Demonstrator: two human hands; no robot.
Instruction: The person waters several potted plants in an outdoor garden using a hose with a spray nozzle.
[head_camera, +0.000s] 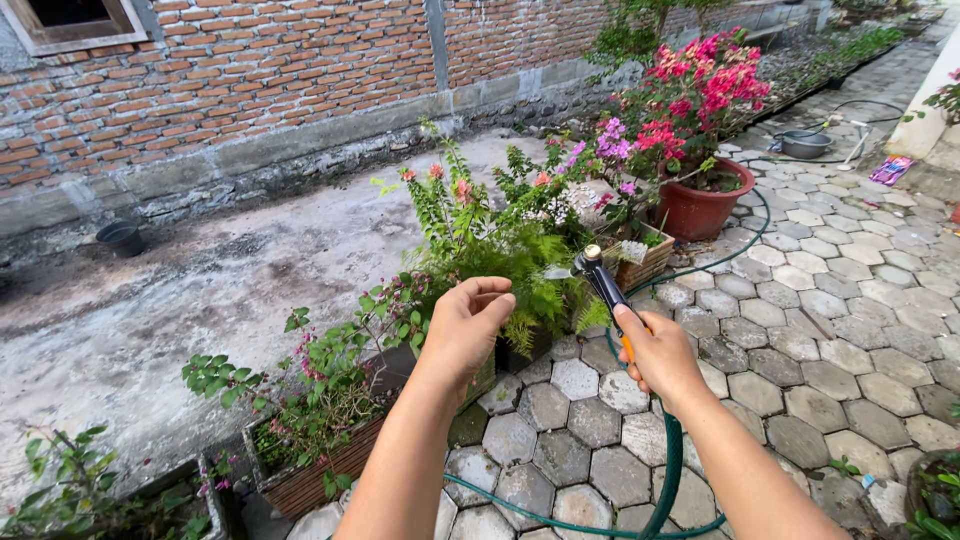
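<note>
The right hand (660, 355) is clenched around the spray nozzle (603, 283), whose green hose (668, 465) loops back over the hexagonal paving (800, 330). The nozzle tip points into the ferny plants (520, 260) of the long wooden planter (320, 470). The left hand (465, 325) grasps nothing, fingers loosely curled, hovering at the planter's near edge just left of the nozzle. Beyond the planter lies bare concrete (200, 290) up to the brick wall (250, 70). Right of the planter the paving is open; a red clay pot (700, 205) of pink flowers stands past its far end
</note>
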